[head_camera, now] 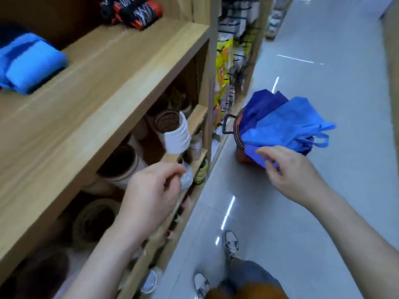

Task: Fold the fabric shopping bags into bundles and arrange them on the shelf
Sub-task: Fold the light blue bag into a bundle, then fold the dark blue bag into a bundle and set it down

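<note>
Beside the wooden shelf [121, 67], the left hand [151, 190] is hovering, fingers loosely curled, holding nothing. Farther out, the right hand [289, 169] is pinching a blue fabric bag [287, 126] bunched in a basket [238, 134] on the floor [323, 212]. A folded blue bundle [28, 63] is resting on the shelf.

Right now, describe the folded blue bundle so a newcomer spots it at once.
Start at the wooden shelf unit on the left; on its upper board, at the picture's left edge, lies the folded blue bundle. The patterned bundle farther along is black, orange and white.
</note>
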